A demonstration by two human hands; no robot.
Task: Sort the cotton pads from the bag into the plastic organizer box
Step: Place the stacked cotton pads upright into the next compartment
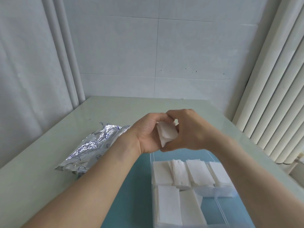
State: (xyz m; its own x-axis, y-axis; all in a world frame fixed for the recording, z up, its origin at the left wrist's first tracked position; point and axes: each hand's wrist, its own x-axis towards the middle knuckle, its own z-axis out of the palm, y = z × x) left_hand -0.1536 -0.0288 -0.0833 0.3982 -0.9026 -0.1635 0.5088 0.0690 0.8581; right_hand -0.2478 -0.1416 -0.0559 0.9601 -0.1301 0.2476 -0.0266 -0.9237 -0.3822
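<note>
Up above the table (49, 162), the left hand (146, 134) and the right hand (189, 129) meet, fingers curled and clamped together on a small stack of cotton pads (167, 134). Below them sits the clear organizer box (217, 193), its far row and two near compartments filled with pads. Left of the forearm lies the crumpled silver bag (88, 148), on the table.
</note>
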